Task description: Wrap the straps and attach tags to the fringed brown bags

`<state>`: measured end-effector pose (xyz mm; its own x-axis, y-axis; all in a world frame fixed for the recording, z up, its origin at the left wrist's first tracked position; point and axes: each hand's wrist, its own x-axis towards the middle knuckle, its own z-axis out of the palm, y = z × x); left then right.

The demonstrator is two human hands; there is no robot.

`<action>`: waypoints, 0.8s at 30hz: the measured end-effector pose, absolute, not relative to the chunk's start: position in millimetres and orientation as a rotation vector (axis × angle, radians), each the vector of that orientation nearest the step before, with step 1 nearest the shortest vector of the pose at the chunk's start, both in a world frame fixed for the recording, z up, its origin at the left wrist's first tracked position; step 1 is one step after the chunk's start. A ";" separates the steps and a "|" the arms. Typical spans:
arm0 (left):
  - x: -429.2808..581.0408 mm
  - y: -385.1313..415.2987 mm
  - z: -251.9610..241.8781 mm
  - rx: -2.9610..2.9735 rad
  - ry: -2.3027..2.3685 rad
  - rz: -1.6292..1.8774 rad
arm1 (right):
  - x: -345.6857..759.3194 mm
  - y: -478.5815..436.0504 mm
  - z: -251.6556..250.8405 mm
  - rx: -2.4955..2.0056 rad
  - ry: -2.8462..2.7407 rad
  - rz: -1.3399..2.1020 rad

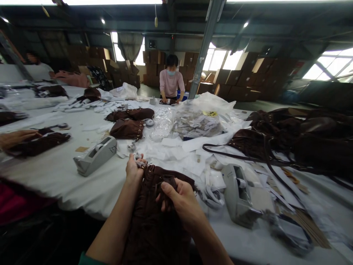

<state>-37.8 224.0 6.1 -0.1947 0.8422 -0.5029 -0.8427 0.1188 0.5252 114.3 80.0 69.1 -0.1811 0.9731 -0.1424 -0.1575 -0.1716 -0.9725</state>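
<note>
A dark brown drawstring bag (154,228) with gathered sides hangs over the near table edge in front of me. At its upper left corner, my left hand (134,167) has its fingers curled round a small pale wrapped piece, which is mostly hidden. My right hand (183,198) is closed on the front of the bag, pinching a bunch of dark brown cord or tassel (168,182). Just beyond my left hand, a small wrapped metal part (131,147) lies on the white paper.
Grey tape dispensers stand left (95,156) and right (239,198). Brown bags are heaped at right (317,136); two more (127,129) lie ahead, near a plastic bag of paper pieces (197,121). A co-worker (171,79) works opposite; another person's hand (19,139) is at left.
</note>
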 end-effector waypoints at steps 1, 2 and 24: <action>-35.5 224.8 6.6 0.007 0.902 1.487 | 114.3 79.3 76.2 -1.118 -1.148 1.482; -33.1 225.4 6.9 0.019 0.901 1.464 | 115.2 79.6 82.2 -1.128 -1.170 1.441; 39.8 135.8 -78.8 1.851 1.193 0.469 | 196.3 124.5 -70.3 -1.787 -1.399 0.895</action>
